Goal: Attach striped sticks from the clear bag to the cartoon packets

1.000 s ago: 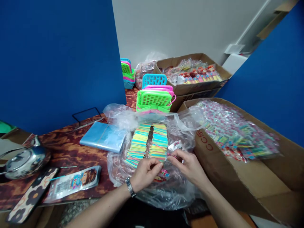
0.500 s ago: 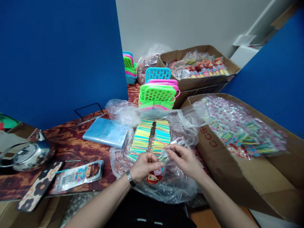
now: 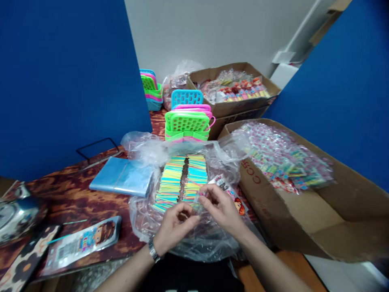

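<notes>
Over the open plastic bag, both my hands are close together at a small clear plastic packet (image 3: 199,199). My right hand (image 3: 223,209) pinches its upper part between thumb and fingers. At the lower edge, my left hand (image 3: 178,227) has its thumb and curled fingers closed; the grip there is partly hidden. Just behind my hands lie two rows of thin yellow, blue and pink sticks (image 3: 172,180) inside the large clear bag (image 3: 146,156). Partly under my right hand rests a printed packet (image 3: 240,207) with a red-haired cartoon figure.
To the right stands a cardboard box (image 3: 258,194) with many packets; another filled box (image 3: 240,104) is behind. Stacked plastic baskets (image 3: 188,121) stand beyond the bag. At left are a blue plastic stack (image 3: 121,176), a printed packet (image 3: 88,241), a flowered case (image 3: 27,259) and a metal kettle (image 3: 18,215).
The view has shifted, so things appear further left. The red-haired figure below my left hand is out of sight, and a similar figure shows beside my right hand.
</notes>
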Demonstrator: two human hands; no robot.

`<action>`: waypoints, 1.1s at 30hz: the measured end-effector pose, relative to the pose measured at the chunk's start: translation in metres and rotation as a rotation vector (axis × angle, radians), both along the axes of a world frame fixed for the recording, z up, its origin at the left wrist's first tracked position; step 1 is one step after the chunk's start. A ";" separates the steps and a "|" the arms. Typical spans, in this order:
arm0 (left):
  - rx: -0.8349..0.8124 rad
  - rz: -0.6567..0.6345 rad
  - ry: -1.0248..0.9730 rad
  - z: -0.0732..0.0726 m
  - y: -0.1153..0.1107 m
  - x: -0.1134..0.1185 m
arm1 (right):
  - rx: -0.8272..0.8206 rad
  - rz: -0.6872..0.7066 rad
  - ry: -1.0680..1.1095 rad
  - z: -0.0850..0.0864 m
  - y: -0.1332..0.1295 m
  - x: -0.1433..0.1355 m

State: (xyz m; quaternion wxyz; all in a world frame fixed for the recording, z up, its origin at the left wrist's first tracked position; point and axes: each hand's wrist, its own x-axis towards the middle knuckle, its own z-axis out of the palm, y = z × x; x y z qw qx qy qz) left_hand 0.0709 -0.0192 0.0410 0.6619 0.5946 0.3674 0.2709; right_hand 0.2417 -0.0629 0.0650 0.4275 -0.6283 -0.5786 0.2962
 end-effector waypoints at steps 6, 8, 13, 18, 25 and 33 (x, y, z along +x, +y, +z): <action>-0.287 -0.162 -0.089 -0.013 0.009 -0.010 | -0.028 0.125 0.331 -0.016 -0.004 -0.004; -0.369 -0.201 -0.096 -0.020 0.011 -0.010 | -0.008 0.072 0.157 -0.024 -0.009 0.008; -0.398 0.017 -0.114 -0.028 0.012 -0.008 | -0.220 -0.233 -0.815 -0.057 -0.023 0.055; -0.390 0.015 -0.105 -0.028 0.009 -0.002 | -0.505 -0.198 -1.117 -0.081 -0.022 0.066; -0.392 0.013 -0.083 -0.030 0.005 0.000 | -0.588 -0.059 -1.099 -0.071 -0.011 0.080; -0.416 0.017 -0.124 -0.031 0.003 0.002 | -0.545 -0.108 -1.018 -0.063 -0.014 0.091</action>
